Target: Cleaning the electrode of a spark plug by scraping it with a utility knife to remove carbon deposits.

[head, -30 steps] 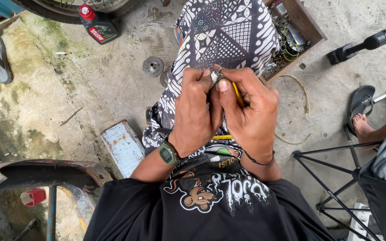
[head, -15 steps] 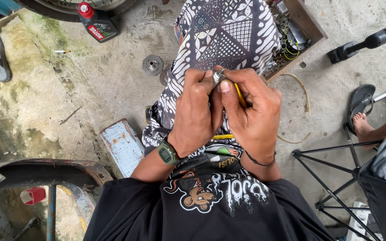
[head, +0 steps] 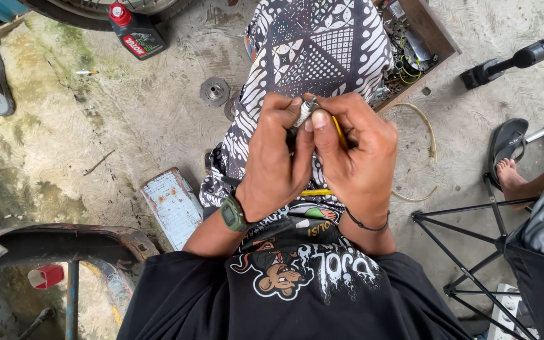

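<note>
Metal part (head: 303, 113), small and grey, sits pinched between my left hand (head: 275, 157) and right hand (head: 354, 157), pressed close over my lap. A yellow-handled tool (head: 338, 129), maybe a screwdriver, stays in my right. Nothing much has moved, so I keep fiddling.

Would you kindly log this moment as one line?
left hand: pinching small metal part | right hand: pinching same part, holding yellow wire | patterned cloth beneath
</note>
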